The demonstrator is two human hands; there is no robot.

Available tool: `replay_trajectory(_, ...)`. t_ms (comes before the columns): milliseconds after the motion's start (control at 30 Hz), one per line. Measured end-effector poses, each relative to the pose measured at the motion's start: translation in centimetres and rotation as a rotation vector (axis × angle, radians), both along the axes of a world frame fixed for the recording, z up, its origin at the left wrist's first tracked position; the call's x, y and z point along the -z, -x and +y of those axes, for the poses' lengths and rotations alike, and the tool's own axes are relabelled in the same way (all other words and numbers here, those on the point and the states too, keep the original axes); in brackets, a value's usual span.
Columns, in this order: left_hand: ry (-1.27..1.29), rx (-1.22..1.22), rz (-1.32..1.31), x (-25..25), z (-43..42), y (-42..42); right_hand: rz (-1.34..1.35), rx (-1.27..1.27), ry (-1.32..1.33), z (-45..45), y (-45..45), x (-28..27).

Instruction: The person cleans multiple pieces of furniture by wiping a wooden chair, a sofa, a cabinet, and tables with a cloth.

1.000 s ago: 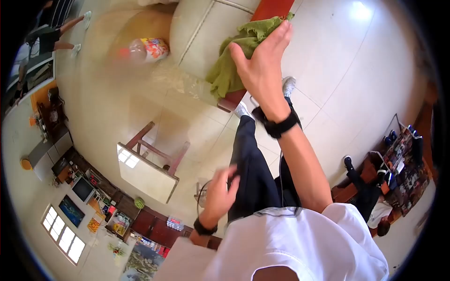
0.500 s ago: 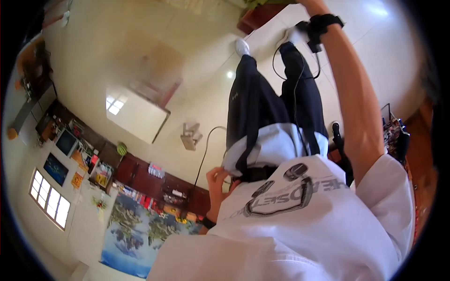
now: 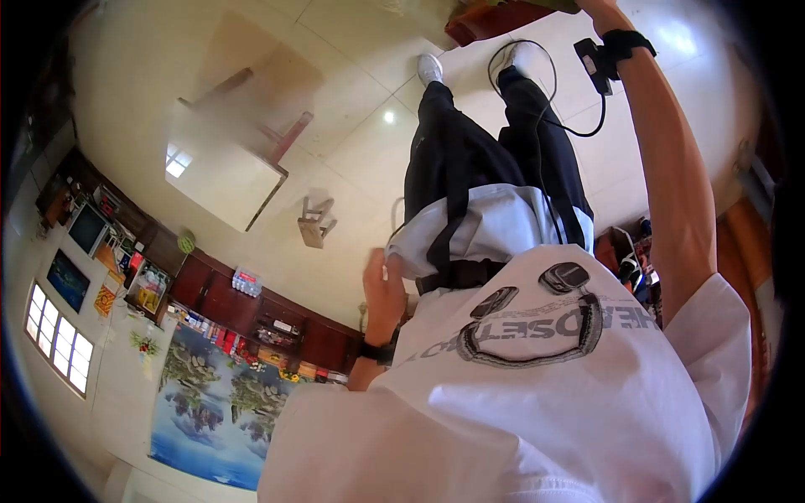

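My left hand (image 3: 383, 289) hangs beside the hem of my pale shirt (image 3: 486, 226) at my hip. Its fingers are loosely extended, slightly blurred, and nothing shows in them. A black band (image 3: 379, 352) circles that wrist. Stretched far forward, my right hand (image 3: 599, 10) is cut off by the top edge, so its fingers are mostly hidden. It is nearest to a greenish thing (image 3: 549, 4) over a dark red object (image 3: 490, 25); whether it holds anything cannot be seen. A small black box (image 3: 594, 65) with a cable (image 3: 597, 126) sits on my right wrist strap (image 3: 627, 44).
A small wooden stool (image 3: 315, 222) stands on the tiled floor left of my legs. Further left is a glossy pale-topped table (image 3: 222, 180). Dark red cabinets (image 3: 231, 302) line the wall, with a watermelon (image 3: 186, 242) nearby. The loose cable loops across my right leg.
My view has shifted, so the room appears further left. My left hand has turned from bent, spread fingers to a straighter pose by the hem. My right arm stays outstretched.
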State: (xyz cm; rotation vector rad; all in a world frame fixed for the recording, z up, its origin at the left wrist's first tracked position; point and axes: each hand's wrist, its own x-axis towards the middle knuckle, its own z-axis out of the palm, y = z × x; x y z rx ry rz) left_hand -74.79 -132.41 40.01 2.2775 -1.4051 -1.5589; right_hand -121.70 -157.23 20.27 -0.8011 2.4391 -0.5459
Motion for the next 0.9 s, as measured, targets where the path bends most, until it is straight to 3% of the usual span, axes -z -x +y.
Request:
replay_trajectory(100, 0.182, -0.22, -0.081, 2.6, -1.9, 0.2, -0.034, -0.066, -0.057, -0.2, 0.4, 0.4)
replay_trajectory(167, 0.278, -0.595, 0.13, 5.4, -2.9, 0.6, -0.012, -0.049, -0.125, -0.1, -0.2, -0.7)
replay_trajectory(233, 0.306, -0.699, 0.161, 8.9, -3.9, -0.1, -0.176, -0.073, -0.047, -0.1, -0.7, -2.6)
replay_trajectory(300, 0.397, -0.524, 0.047, 12.7, -5.1, -2.1, -0.175, -0.091, -0.044, 0.2, -2.3, -4.3)
replay_trajectory(400, 0.37, -0.472, 0.01, 16.1, -7.3, -1.6, -0.188, -0.11, -0.051, 0.3, -1.6, -3.7)
replay_trajectory(433, 0.417, -0.199, -0.153, 19.4, -5.2, -3.4, -0.195, -0.108, -0.052, 0.2, -1.1, -3.3)
replay_trajectory(567, 0.28, 0.078, -0.209, 21.1, 2.4, -1.0, -0.202, -0.1, -0.05, -0.2, -0.1, -3.3)
replay_trajectory(633, -0.056, 0.067, -0.186, 18.6, 4.0, 1.0, -0.203, -0.095, -0.056, -0.3, -0.2, -3.3)
replay_trajectory(700, -0.1, 0.018, -0.136, 15.8, 5.1, -0.2, -0.206, -0.086, -0.068, -0.3, -0.5, -3.2)
replay_trajectory(800, 0.186, -0.408, -0.012, 10.2, 4.1, 0.6, -0.222, -0.079, -0.069, -0.4, -0.8, -3.6)
replay_trajectory(833, 0.223, -0.235, -0.126, 6.3, 2.4, 1.3, -0.228, -0.08, -0.071, -0.3, -0.8, -3.7)
replay_trajectory(867, 0.216, -0.24, -0.055, 2.9, 2.1, 1.6, -0.234, -0.079, -0.074, -0.2, -1.0, -3.7)
replay_trajectory(900, 0.092, -0.095, 0.063, 0.6, 3.4, 1.0, -0.236, -0.075, -0.077, -0.2, -1.0, -3.6)
